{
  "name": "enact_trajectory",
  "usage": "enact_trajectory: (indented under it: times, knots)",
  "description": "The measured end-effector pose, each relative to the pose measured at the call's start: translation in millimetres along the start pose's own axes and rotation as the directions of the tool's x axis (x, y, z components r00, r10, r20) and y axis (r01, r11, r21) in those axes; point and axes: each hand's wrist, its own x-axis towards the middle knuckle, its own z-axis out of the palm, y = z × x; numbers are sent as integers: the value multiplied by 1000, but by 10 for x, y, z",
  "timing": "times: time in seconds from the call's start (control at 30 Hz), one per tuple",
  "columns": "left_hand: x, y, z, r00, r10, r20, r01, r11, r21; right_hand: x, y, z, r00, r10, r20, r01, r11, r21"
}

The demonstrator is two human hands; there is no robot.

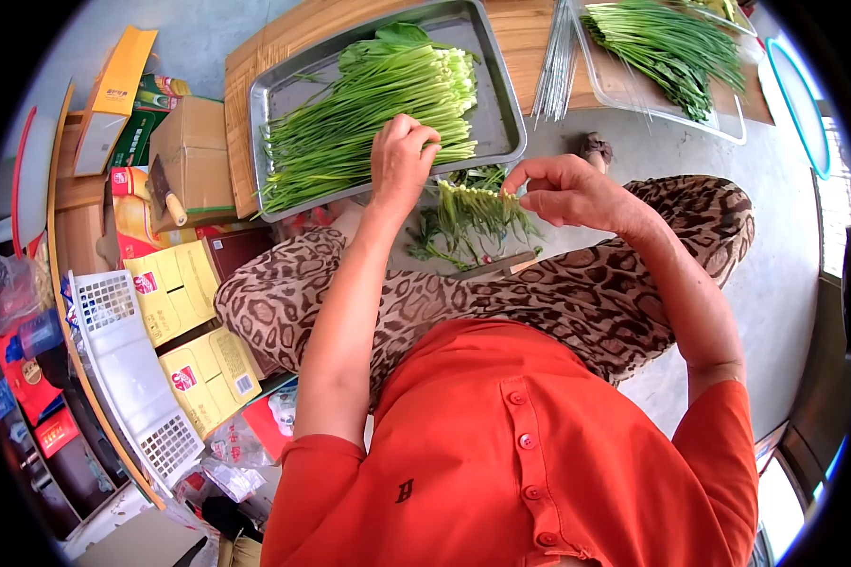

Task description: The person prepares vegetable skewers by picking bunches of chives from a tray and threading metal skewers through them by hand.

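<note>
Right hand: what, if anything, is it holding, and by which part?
The right hand pinches a row of hanging greens at the row's right end.

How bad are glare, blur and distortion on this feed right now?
Head view: strong fisheye distortion, with black corners; head view: the bright panel near the right edge looks washed out by glare; head view: left hand and right hand fairly sharp, no obvious motion blur.

Place: home or shop, unclear | yellow cartons (175, 293) | wooden table (522, 42) | greens (345, 123)
</note>
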Motion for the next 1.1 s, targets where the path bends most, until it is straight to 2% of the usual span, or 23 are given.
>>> enact_trajectory:
  times: [0.03, 0.1, 0.17, 0.2, 0.43, 0.5, 0.53, 0.6, 0.63, 0.7, 0.73, 0.77, 0.83, 0.9, 0.97, 1.03, 1.1]
  knots:
    - [-2, -14, 26, 997, 73, 14, -74, 993, 92, -2, -7, -4, 1000, 4, 3, -4, 1000, -2]
    - [-22, -22, 39, 993, 120, 22, -121, 987, 102, -8, -28, -15, 1000, 14, 6, -14, 1000, -14]
    - [-68, -4, 14, 983, 156, 99, -167, 980, 109, -5, -21, -18, 1000, 22, 13, -22, 999, -26]
    - [-58, -11, -4, 970, 216, 114, -232, 960, 154, 1, -13, -17, 1000, 10, 17, -9, 999, -46]
    - [82, -14, -36, 926, 298, 231, -349, 908, 230, 21, -8, -19, 1000, -13, 0, 13, 996, -89]
    - [116, 8, -49, 903, 243, 354, -379, 838, 393, 23, -22, -21, 1000, -1, 10, 2, 998, -69]
    - [112, -14, -41, 904, 242, 353, -378, 837, 395, 25, -27, -21, 1000, 12, 18, -11, 999, -48]
    - [94, -48, -5, 944, 237, 227, -288, 930, 227, 20, -26, -20, 1000, 11, 9, -10, 999, -46]
    - [88, -53, 8, 944, 239, 227, -289, 930, 226, 15, -22, -21, 1000, 10, 1, -10, 999, -43]
    - [76, -45, 10, 990, 135, 40, -137, 988, 69, 22, 3, -32, 1000, -1, -4, 1, 999, -48]
    - [78, -63, -38, 995, 90, 37, -90, 996, -16, 26, 9, -37, 1000, -13, -6, 13, 999, -52]
    - [83, -71, -70, 995, 91, 37, -90, 996, -15, 19, 0, -40, 1000, -13, -6, 13, 999, -53]
    - [111, -62, -165, 999, -24, -28, 18, 982, -189, 9, -41, -41, 1000, -8, -8, 8, 999, -38]
    - [185, -67, -293, 992, -15, -122, -10, 980, -200, 6, -63, -38, 1000, -8, -14, 7, 999, -33]
    - [230, -237, -283, 963, -205, -172, 125, 912, -390, 2, -61, -43, 1000, -3, -23, 3, 1000, -30]
    - [317, -309, -349, 949, -197, -245, 67, 887, -456, 10, -52, -50, 1000, 4, -20, -4, 1000, -16]
    - [354, -318, -448, 914, -314, -256, 120, 813, -570, 12, -62, -55, 1000, 1, -22, -1, 1000, -10]
